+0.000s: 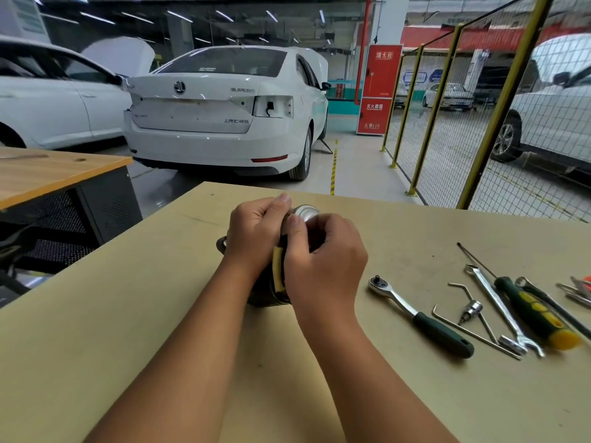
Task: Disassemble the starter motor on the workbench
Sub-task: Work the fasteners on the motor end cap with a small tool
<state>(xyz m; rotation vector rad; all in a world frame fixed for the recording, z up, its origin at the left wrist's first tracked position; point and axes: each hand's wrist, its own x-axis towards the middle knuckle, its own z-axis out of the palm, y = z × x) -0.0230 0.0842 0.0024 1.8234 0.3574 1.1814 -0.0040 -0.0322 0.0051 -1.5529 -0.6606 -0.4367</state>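
Starter motor [271, 292] lies at mid-workbench [128, 314], enclosed by both hands: left hand [252, 233] curls over its far left side, right hand [323, 260] grips the near right, thumb pressed by the silver end cap [307, 212]. Judged heavy, rigid and smooth-cased; hold the cylindrical body, not the yellow lead [277, 270]. Ratchet [419, 314], screwdriver [537, 311] and spanner [502, 308] lie right.

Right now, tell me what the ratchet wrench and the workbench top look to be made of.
Ratchet wrench: polished, probably chromed steel, with bright glints on head and shank; the dark green matte grip looks like rubber or plastic.
Workbench top: matte tan board, likely fibreboard, with no visible grain.
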